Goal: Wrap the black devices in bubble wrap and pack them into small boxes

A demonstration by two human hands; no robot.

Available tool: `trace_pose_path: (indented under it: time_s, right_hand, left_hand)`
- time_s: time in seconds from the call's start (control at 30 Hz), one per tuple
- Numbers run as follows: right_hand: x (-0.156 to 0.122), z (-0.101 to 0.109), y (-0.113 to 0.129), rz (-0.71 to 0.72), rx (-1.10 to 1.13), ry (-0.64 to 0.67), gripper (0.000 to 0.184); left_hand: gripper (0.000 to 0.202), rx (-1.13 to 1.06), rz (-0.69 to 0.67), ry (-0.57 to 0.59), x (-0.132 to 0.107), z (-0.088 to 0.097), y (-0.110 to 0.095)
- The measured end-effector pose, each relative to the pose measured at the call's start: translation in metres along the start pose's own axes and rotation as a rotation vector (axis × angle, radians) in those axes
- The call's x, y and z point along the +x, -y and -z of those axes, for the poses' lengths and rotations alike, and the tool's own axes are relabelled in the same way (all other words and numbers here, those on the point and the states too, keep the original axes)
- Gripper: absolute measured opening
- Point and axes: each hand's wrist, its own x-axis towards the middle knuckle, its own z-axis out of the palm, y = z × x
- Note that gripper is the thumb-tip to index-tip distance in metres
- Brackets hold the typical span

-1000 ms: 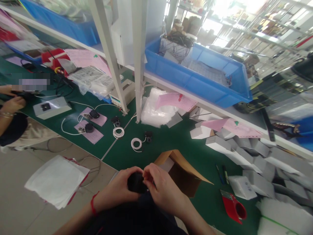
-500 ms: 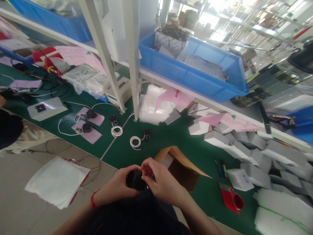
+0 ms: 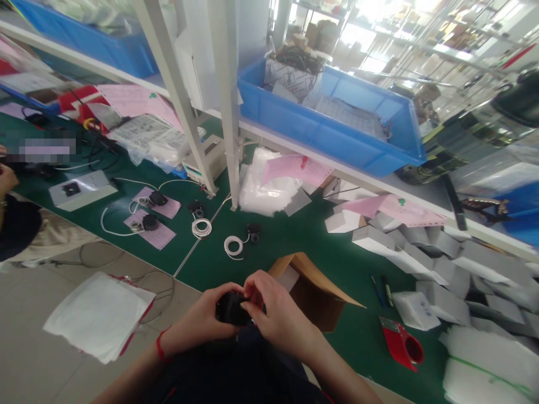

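Note:
My left hand [image 3: 204, 315] is wrapped round a small black device [image 3: 229, 310], held low at the table's front edge against my dark clothing. The fingers of my right hand [image 3: 275, 314] are pinched together at the device's right side; anything small between them is hidden. Just beyond my right hand stands an open brown cardboard box [image 3: 314, 297]. On the green table ahead lies a black device [image 3: 253, 232] with a coiled white cable [image 3: 233, 246]. To its left is a similar black device [image 3: 196, 209] with its own coiled white cable [image 3: 201, 228].
At left, two black devices lie on pink sheets [image 3: 162, 238] near a co-worker's hand [image 3: 7, 178]. White boxes [image 3: 448, 280] and a red tape dispenser [image 3: 402, 343] occupy the right. Shelf posts [image 3: 229, 112] and a blue bin [image 3: 332, 126] stand behind. A stool [image 3: 99, 317] is at lower left.
The black device has tilted slightly in my left hand, and my right fingers have shifted a little along its side. At far left, the co-worker's hands show more.

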Motion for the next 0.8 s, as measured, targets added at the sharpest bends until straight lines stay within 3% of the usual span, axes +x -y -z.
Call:
trace_pose_path:
  time_s: [0.13, 0.23, 0.4, 0.53, 0.67, 0.8]
  right_hand:
    - [0.004, 0.001, -0.019, -0.087, 0.243, -0.259, 0.010]
    - [0.007, -0.007, -0.039, -0.171, 0.470, -0.355, 0.026]
    - [0.002, -0.048, -0.065, -0.244, 0.899, -0.243, 0.053]
    - [0.001, -0.079, -0.070, -0.279, 0.970, -0.224, 0.059]
    - [0.012, -0.085, -0.060, -0.283, 1.274, -0.217, 0.050]
    - [0.022, -0.075, -0.052, -0.293, 1.585, -0.043, 0.048]
  left_hand:
    - [0.054, -0.098, -0.005, 0.001, -0.002, 0.002, -0.003]
    - [0.057, -0.189, -0.011, -0.028, -0.004, 0.005, -0.007]
    - [0.061, -0.471, -0.006, -0.191, 0.005, 0.007, -0.011]
    - [0.064, -0.559, 0.014, -0.397, 0.020, 0.005, -0.010]
    - [0.060, -0.590, -0.017, -0.450, 0.024, 0.007, -0.011]
    - [0.052, -0.398, -0.051, -0.468, 0.017, 0.015, -0.018]
